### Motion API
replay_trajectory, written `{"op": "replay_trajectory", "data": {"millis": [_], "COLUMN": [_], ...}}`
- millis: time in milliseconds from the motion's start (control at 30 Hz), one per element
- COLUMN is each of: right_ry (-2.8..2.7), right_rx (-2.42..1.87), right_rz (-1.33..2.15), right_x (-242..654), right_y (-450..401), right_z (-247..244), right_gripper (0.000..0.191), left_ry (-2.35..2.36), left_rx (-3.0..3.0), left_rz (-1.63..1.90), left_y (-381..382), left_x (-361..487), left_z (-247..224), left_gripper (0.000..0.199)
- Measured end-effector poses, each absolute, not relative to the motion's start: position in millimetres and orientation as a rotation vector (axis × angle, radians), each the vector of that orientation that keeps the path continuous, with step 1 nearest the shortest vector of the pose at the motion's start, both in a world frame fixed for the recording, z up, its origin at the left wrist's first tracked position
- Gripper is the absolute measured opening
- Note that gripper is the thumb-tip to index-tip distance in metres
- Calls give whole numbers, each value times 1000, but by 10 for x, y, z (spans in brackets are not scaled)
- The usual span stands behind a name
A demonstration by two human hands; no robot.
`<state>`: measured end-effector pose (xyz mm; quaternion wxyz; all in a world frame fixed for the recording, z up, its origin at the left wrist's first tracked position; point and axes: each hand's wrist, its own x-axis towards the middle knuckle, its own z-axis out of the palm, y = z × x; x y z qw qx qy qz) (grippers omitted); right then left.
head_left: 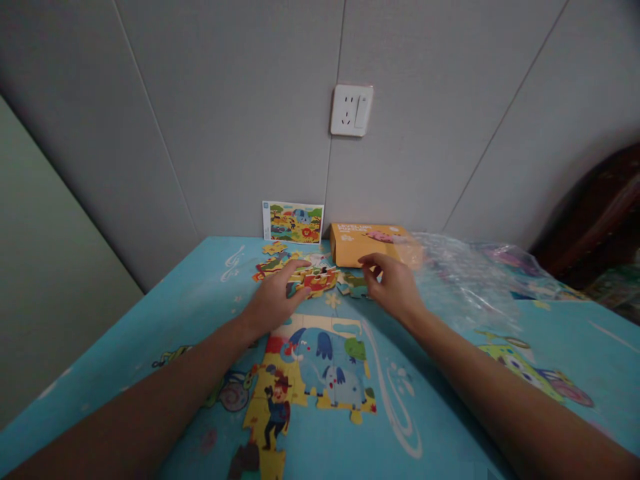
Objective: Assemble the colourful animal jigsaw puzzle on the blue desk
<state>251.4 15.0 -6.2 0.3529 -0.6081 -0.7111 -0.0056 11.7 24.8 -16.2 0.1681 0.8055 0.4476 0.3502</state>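
Observation:
My left hand (279, 295) reaches over a heap of loose jigsaw pieces (320, 281), thumb and fingers apart, touching or just above its left side. To the right of the heap my right hand (389, 283) is raised with thumb and fingers curled and a gap between their tips; nothing shows in it. A greenish puzzle piece (356, 285) lies beside its fingers. Nearer to me is a partly joined puzzle (325, 367) with two blue elephants and a figure in a hat. Its lower left part runs out of view.
A picture card (294, 223) leans on the wall beside an orange puzzle box (370, 245). Crumpled clear plastic (465, 280) covers the table's right rear. A blue cartoon-print cloth (165, 390) lies under everything. A socket (351, 111) is on the wall.

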Motion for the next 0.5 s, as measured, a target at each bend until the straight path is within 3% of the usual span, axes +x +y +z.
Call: {"op": "replay_trajectory", "data": {"millis": [233,500], "right_ry": [-2094,-2025], "right_rx": [-1911,-1962], "right_rz": [44,192], "right_x": [2688,2673], "right_y": [255,255], "right_z": [-195,-171], "right_gripper": [49,42], "left_ry": [1444,1414], "left_rx": [2217,2279], "left_rz": [1183,1029], "left_y": [253,273], "left_x": [100,93], "left_z": [-119,-147], "left_gripper": [43,41]}}
